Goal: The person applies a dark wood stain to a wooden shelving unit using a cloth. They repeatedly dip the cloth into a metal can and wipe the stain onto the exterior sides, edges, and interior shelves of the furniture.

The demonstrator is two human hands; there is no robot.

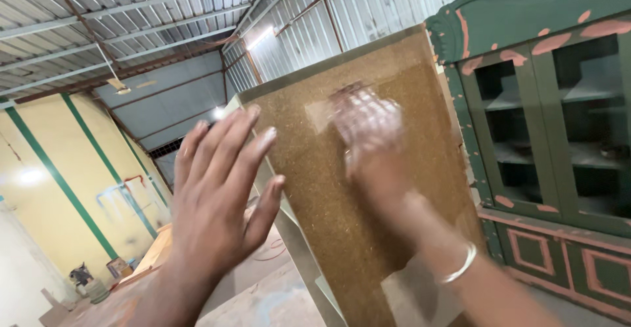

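A tall brown particle-board panel (315,189) stands upright in front of me, its pale edge turned to the left. My left hand (220,189) is raised with fingers spread, flat near the panel's left edge, holding nothing. My right hand (368,136) presses against the panel's brown face; it is blurred by motion, and a silver bangle (460,264) circles its wrist. Whether something lies under the right palm cannot be made out.
A green cabinet (545,123) with glass doors and patchy pink spots stands close on the right. Corrugated metal roof and walls (164,11) rise overhead. A yellow wall with green stripes (59,169) and floor clutter lie at the far left.
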